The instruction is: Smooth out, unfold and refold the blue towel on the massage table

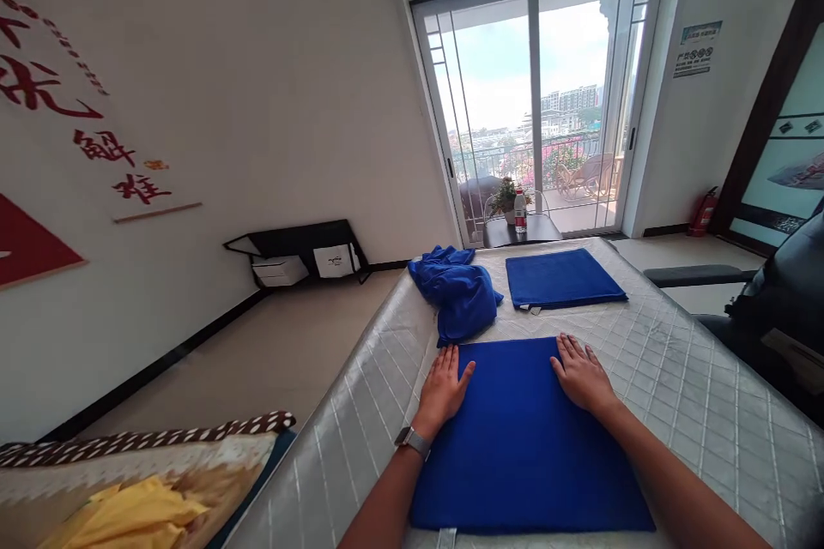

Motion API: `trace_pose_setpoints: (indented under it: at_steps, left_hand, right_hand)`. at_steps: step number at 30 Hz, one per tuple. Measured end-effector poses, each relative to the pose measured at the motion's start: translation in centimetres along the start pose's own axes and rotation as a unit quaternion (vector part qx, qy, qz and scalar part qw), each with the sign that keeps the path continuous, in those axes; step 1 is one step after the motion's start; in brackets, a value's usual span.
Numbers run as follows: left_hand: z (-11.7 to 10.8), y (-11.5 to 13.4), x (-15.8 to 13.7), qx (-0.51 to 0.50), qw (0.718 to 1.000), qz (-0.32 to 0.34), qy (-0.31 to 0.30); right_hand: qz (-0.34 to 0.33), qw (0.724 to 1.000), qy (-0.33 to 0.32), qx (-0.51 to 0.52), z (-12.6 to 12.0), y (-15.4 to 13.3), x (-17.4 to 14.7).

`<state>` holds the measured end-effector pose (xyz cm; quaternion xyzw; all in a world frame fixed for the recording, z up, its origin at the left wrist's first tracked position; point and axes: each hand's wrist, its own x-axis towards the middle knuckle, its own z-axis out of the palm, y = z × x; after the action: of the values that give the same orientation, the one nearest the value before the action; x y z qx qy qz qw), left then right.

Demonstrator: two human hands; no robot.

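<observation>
A flat blue cloth square [515,446], perhaps a cushion cover, lies right in front of me on a quilted mattress [675,386]. My left hand [444,386] rests flat on its far left corner, fingers extended and thumb apart. On the far right corner lies my right hand [583,373], palm down with the fingers stretched out. Beyond my left hand is a crumpled blue cloth [457,292]. A second flat blue cloth square [563,277] with a small white tag lies farther off to the right.
A small table [537,229] past the mattress carries a potted plant and a water bottle [520,212]. A black rack [302,244] with white boxes stands by the wall. Yellow cloth [129,515] lies on patterned bedding at lower left. A black chair [785,300] is at right.
</observation>
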<state>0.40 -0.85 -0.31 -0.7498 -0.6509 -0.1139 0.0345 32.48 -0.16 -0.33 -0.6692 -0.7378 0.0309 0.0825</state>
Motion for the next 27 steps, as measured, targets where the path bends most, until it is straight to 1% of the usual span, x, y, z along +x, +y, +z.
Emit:
trace_pose_setpoints:
  at_steps: [5,9,15,20,24,27]
  left_hand:
    - [0.5,0.0,0.1,-0.016,1.000,-0.003,0.015]
    - [0.4,-0.2,0.0,-0.031,0.999,-0.002,0.029]
    - [0.0,0.0,-0.3,-0.040,0.998,-0.001,0.039]
    - [0.2,-0.1,-0.3,-0.038,0.998,0.001,0.042]
    - [0.1,0.0,-0.4,-0.040,0.998,-0.003,0.040]
    - [-0.3,0.3,-0.4,-0.036,0.999,-0.003,0.031]
  right_hand:
    - [-0.001,1.000,0.001,-0.015,0.2,0.1,0.1]
    - [-0.005,0.999,0.008,-0.030,0.4,0.0,0.0]
    - [-0.014,0.999,0.016,-0.041,-0.4,-0.5,-0.5]
    - [-0.029,0.998,0.035,-0.047,-0.8,-0.6,-2.6]
    - [-0.022,0.999,0.010,-0.025,-0.3,-0.7,-4.7]
    - [-0.008,1.000,-0.001,-0.005,-0.1,-0.9,-5.5]
